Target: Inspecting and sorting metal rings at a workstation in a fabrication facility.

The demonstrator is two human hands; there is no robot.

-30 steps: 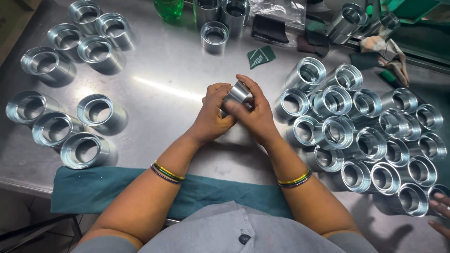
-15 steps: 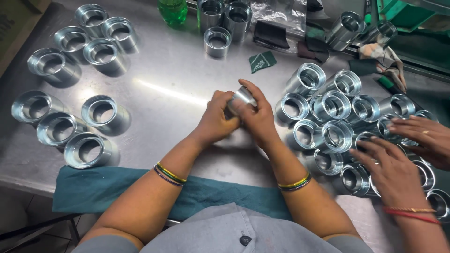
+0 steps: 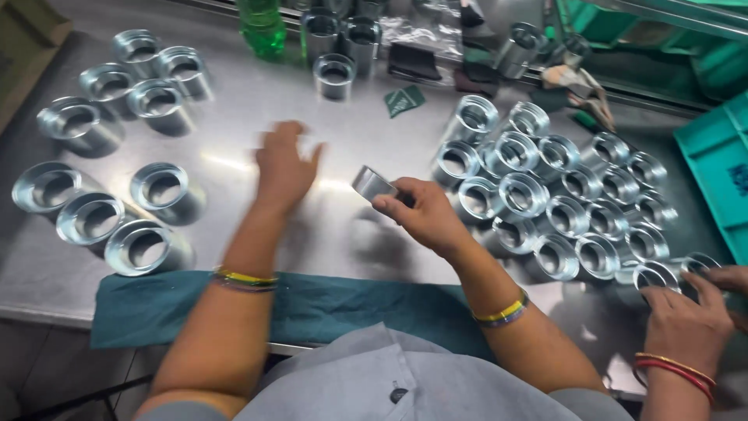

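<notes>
Clearly the right hand [image 3: 427, 214] had a firm pinch on one small metal ring [image 3: 374, 184], thumb and fingers closed round it and lifting it clear of the steel table [image 3: 234, 132], tilted as if for a look at its rim. Her left hand [image 3: 284, 165], blurred, hovered spread and empty above the bare middle. A co-worker's hand [image 3: 686, 323] touched the packed cluster of rings [image 3: 561, 195] at the right.
</notes>
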